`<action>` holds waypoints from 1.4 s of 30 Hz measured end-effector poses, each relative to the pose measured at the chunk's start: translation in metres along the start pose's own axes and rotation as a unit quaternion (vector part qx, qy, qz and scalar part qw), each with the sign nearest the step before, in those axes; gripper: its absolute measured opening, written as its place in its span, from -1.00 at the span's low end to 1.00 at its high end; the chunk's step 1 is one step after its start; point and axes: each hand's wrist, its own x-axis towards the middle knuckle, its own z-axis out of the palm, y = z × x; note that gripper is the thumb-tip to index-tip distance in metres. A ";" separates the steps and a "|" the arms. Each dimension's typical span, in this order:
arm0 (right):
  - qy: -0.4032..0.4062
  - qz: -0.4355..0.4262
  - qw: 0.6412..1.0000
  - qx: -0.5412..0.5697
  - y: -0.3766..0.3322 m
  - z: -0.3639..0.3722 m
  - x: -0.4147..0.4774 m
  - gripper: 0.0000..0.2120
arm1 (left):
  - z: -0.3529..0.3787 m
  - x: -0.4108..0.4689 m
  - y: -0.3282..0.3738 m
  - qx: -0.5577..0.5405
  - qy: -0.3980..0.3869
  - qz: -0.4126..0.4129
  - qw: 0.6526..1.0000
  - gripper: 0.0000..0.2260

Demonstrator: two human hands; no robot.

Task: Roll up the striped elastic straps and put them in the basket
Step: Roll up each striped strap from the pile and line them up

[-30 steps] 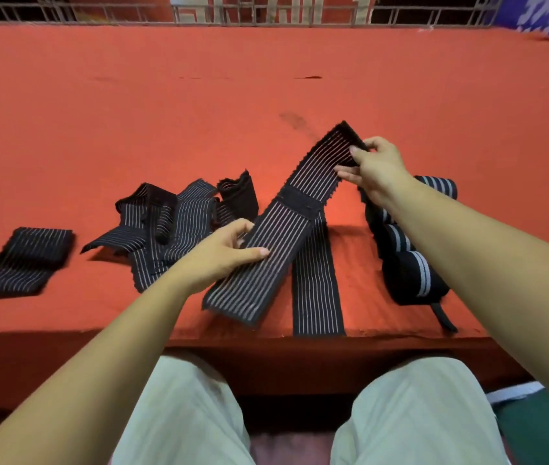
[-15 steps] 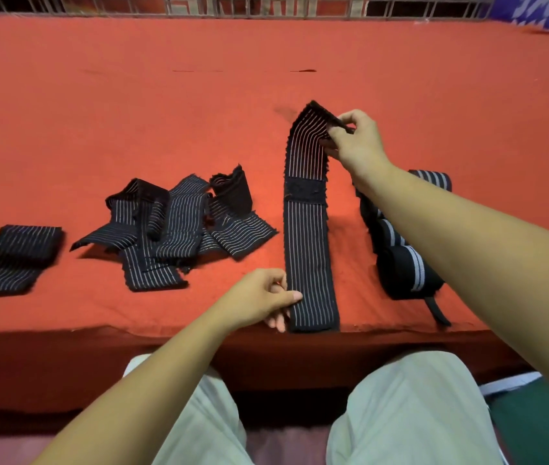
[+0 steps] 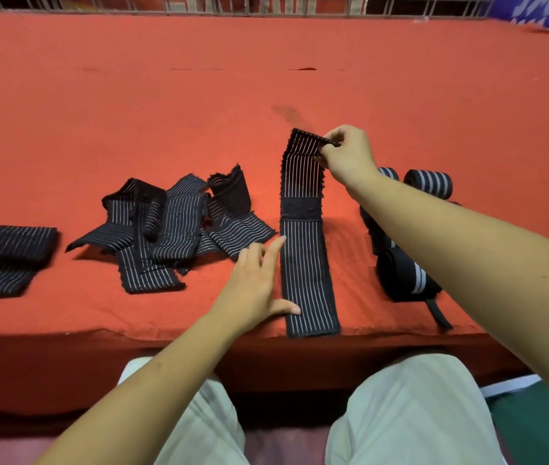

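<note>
A long black strap with thin white stripes lies straight on the red cloth, running from the near edge away from me. My right hand pinches its far end and folds it back toward me. My left hand rests flat and open on the cloth beside the strap's near half, with the thumb touching the strap's edge. A loose heap of similar striped straps lies to the left. One folded strap sits alone at the far left. No basket is in view.
Thick black wraps with broad white bands lie under my right forearm, one rolled behind it. The red cloth covers a wide surface ending at a near edge above my knees. A metal railing runs along the back.
The strap went from being held up at a slant to lying flat and straight. My left hand let go of its near end and opened beside it. My right hand began curling the far end.
</note>
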 end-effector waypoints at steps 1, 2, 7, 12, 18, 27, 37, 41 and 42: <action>0.000 0.000 1.000 -0.003 0.001 0.000 0.001 -0.77 | 0.002 0.002 -0.006 0.017 0.008 0.029 0.999 0.05; 0.003 0.001 1.000 -0.005 0.003 0.001 0.003 -0.77 | 0.005 0.005 -0.013 0.032 0.000 0.055 0.998 0.02; 0.011 -0.009 1.000 -0.024 0.010 0.009 0.011 -0.72 | 0.016 0.014 -0.035 0.017 -0.094 0.089 0.991 -0.07; 0.009 0.028 1.000 -0.010 0.021 0.025 0.027 -0.73 | 0.017 0.013 -0.033 0.059 -0.097 0.109 0.988 -0.15; 0.000 0.075 0.996 -0.042 0.059 0.049 0.055 -0.89 | 0.016 0.011 -0.030 0.070 -0.095 0.118 0.986 -0.18; -0.001 0.157 0.979 -0.131 0.109 0.069 0.062 -0.86 | 0.019 0.011 -0.032 0.068 -0.069 0.110 0.989 -0.16; 0.036 0.224 0.974 0.030 0.097 0.081 0.063 -0.68 | 0.016 0.011 -0.032 0.050 -0.064 0.105 0.991 -0.17; 0.028 0.130 0.988 0.075 0.070 0.070 0.033 -0.73 | 0.017 0.010 -0.034 0.033 -0.058 0.104 0.992 -0.20; 0.016 0.105 0.990 0.096 0.063 0.066 0.022 -0.75 | 0.017 0.011 -0.035 0.024 -0.054 0.101 0.993 -0.23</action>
